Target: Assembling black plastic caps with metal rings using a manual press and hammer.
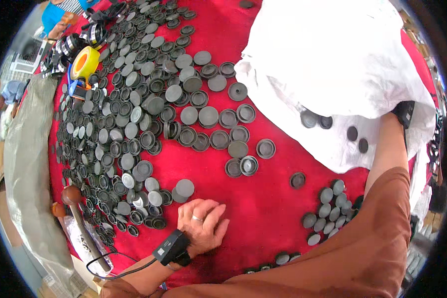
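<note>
Head view: the left hand (202,223) lay released, loosely curled, on the red table (263,213) beside round, rimmed, matte dark-grey caps (208,117); the right hand — grip impossible to tell — was hidden inside the creased white sack (323,59).

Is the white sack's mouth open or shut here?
Open: the right forearm runs in beneath the white sack's upper layer, which hides the right hand, and dark round caps lie on its lower layer.

Right hand hidden, apparently inside white sack (328,59); grip unseen.
</note>
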Available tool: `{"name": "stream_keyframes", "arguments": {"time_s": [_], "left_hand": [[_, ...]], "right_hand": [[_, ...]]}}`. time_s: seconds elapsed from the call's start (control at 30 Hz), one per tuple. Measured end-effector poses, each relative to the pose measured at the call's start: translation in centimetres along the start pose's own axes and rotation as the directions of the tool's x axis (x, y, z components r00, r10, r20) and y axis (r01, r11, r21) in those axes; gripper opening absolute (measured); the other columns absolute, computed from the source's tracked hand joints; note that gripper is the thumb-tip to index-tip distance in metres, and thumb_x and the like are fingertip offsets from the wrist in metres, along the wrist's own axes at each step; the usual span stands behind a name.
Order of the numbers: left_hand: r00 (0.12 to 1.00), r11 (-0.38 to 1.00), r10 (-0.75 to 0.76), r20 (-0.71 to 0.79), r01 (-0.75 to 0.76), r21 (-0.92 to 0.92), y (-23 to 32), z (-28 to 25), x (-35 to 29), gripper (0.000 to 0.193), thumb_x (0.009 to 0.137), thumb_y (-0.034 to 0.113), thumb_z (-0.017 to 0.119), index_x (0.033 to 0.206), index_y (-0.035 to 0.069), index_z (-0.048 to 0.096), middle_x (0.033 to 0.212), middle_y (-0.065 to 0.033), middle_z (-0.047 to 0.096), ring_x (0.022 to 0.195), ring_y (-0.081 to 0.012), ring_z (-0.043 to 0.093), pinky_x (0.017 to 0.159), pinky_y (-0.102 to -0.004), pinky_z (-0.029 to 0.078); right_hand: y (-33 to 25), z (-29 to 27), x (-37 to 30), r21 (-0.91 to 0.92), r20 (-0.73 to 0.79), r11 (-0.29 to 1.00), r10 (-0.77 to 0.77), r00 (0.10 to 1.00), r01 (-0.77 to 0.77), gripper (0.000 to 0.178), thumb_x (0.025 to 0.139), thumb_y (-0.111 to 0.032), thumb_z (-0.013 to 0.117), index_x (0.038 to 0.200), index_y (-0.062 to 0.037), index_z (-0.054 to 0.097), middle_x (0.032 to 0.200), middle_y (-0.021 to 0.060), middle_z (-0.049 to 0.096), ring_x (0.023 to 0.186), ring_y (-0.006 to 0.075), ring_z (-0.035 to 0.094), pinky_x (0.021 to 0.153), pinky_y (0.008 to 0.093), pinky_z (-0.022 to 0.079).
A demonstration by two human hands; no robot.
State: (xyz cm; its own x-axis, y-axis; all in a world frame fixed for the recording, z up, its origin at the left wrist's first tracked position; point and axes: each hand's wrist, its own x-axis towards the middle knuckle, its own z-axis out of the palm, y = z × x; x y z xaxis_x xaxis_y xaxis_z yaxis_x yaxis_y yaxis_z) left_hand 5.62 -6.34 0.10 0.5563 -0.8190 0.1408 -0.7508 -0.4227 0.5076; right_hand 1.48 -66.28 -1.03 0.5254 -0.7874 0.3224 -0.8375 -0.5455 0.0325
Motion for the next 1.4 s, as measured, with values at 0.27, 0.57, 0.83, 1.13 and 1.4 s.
{"name": "stream_keyframes", "arguments": {"time_s": [0.27,0.57,0.83,1.13,1.4], "left_hand": [[1.0,1.0,-0.02,0.007,0.02,-0.007,-0.3,0.2,0.1,0.046,0.062,0.02,0.077,0.104,0.016,0.061,0.102,-0.0037,0.055,0.092,-0.0273,0.054,0.078,-0.0417,0.043],[1.0,1.0,-0.014,-0.016,0.013,-0.017,0.1,0.3,0.1,0.046,0.062,0.017,0.077,0.104,0.014,0.059,0.102,-0.0048,0.055,0.094,-0.0284,0.053,0.08,-0.0434,0.043],[0.997,1.0,0.023,-0.072,-0.023,0.002,0.1,-0.2,0.1,0.04,0.066,0.016,0.075,0.102,0.011,0.06,0.104,-0.0082,0.054,0.097,-0.0316,0.052,0.083,-0.0448,0.042],[0.98,0.996,0.069,-0.187,-0.079,-0.045,-0.5,0.0,-1.1,0.038,0.07,0.013,0.072,0.105,0.007,0.061,0.108,-0.0095,0.055,0.099,-0.031,0.053,0.083,-0.0436,0.043],[0.99,0.99,0.138,-0.003,-0.138,-0.015,-1.8,-2.0,-7.1,0.053,0.076,0.019,0.069,0.125,0.003,0.053,0.136,-0.0151,0.046,0.127,-0.0335,0.041,0.107,-0.0498,0.031]], "right_hand": [[-21.4,6.0,1.5,0.439,0.199,0.782,-0.564,0.801,0.442,0.039,0.083,-0.034,0.061,0.107,-0.0036,0.065,0.104,0.0153,0.067,0.098,0.0299,0.062,0.09,0.0381,0.046],[-21.2,5.2,2.1,0.619,0.273,0.722,-0.567,0.778,0.309,0.04,0.082,-0.033,0.061,0.108,-0.0019,0.065,0.107,0.0157,0.066,0.1,0.0297,0.061,0.091,0.0356,0.046],[-18.1,-0.6,-7.3,0.935,0.296,0.341,-0.608,0.737,-0.095,0.042,0.082,-0.032,0.062,0.109,-0.0004,0.064,0.109,0.0161,0.066,0.102,0.0295,0.061,0.091,0.0335,0.045],[-22.1,-12.0,-20.6,0.522,0.343,0.83,-0.415,0.843,0.196,0.07,0.064,-0.055,0.072,0.116,-0.0082,0.064,0.138,0.0233,0.042,0.123,0.0385,0.045,0.104,0.0417,0.039],[-23.0,-19.0,-36.6,0.523,0.233,0.668,-0.71,0.665,0.53,0.087,0.071,-0.058,0.068,0.144,-0.0251,0.036,0.151,0.0274,0.015,0.138,0.0486,0.019,0.101,0.0707,0.021]]}}
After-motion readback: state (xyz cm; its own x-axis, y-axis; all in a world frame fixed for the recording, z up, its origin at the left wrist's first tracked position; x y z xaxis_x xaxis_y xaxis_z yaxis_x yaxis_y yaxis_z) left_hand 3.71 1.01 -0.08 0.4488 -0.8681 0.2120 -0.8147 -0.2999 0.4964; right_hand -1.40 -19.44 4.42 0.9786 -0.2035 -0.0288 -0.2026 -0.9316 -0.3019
